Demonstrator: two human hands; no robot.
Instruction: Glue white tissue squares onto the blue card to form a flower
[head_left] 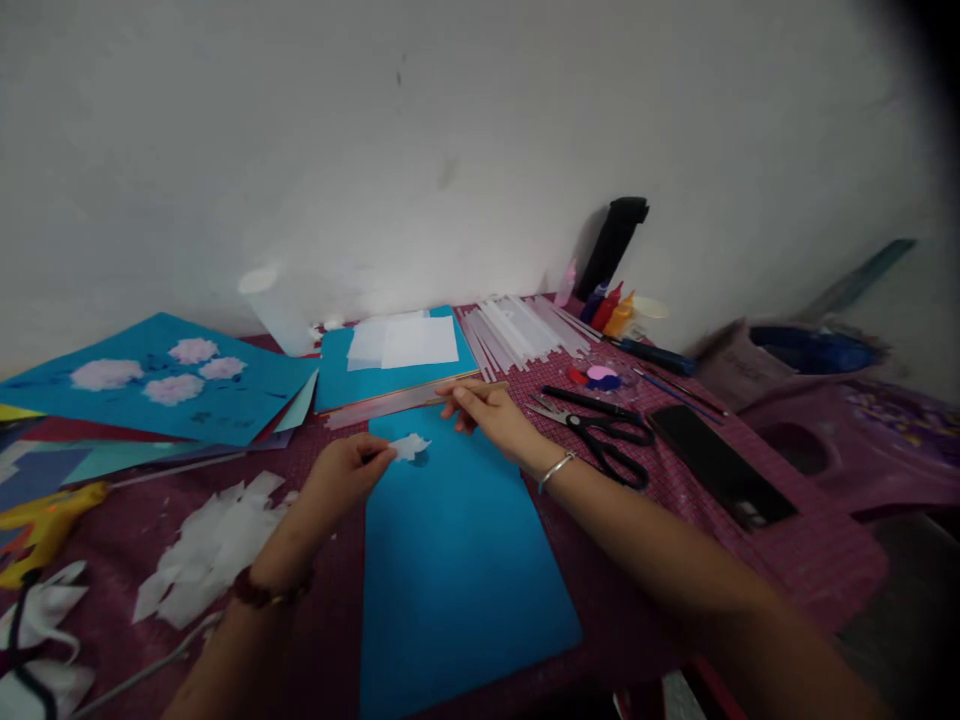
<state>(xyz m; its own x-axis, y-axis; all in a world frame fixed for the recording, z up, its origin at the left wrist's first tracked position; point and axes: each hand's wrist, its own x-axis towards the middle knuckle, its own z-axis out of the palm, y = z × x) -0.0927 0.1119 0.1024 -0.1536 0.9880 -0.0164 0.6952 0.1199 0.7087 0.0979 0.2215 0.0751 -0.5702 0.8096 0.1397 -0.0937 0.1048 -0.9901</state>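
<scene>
Currently pinching white paper pc (409, 447) w/ L hand (351, 464) just above blue sheet (459, 570), curling R hand (491, 413) nearby, can't quite tell round what, so prob. needing steady L hold next.

Pale grey wall (480, 150) behind a maroon tabletop (330, 600)
Light is dim and soft; faint smudges (448, 172) mark the wall; dark floor (907, 590) shows at lower right.

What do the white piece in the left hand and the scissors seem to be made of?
White piece: probably paper or thin tissue, matte, judging by its ragged, flimsy-looking outline. Scissors: likely metal blades, greyish against smooth black handles that look like plastic.
</scene>
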